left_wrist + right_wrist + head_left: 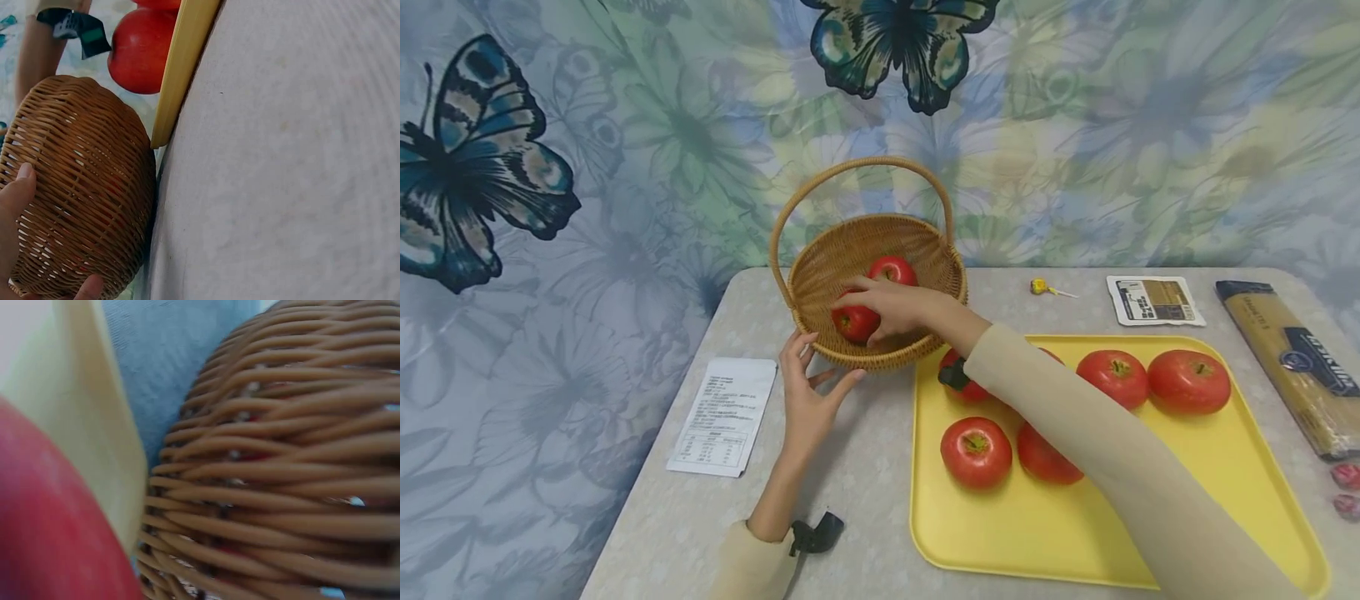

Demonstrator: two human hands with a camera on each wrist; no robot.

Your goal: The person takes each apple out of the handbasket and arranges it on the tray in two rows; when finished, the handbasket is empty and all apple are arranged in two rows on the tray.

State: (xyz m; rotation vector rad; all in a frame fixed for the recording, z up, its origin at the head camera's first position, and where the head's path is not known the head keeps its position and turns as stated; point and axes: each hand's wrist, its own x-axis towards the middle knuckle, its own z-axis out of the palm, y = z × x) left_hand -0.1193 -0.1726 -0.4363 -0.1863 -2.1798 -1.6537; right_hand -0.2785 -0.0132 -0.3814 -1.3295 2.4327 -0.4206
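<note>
A brown wicker basket (880, 360) with an arched handle stands at the back of the table, two red tomatoes inside it. My right hand (898, 310) reaches in over the rim and holds the front tomato (856, 323), with the fingers over its top and the thumb at its near side. Behind it lies the other tomato (893, 268). At the basket's front left, my left hand (808, 408) grips the outside, fingers by the rim and thumb against the woven wall. In the right wrist view the basket wall (281, 469) fills the right side and hides that hand.
A yellow tray (1015, 533) with several tomatoes (976, 452) lies at the right, under my right forearm. A white printed packet (722, 417) is at the left. A lollipop (1039, 287), a small packet (1153, 301) and a long brown package (1292, 358) lie at the back right.
</note>
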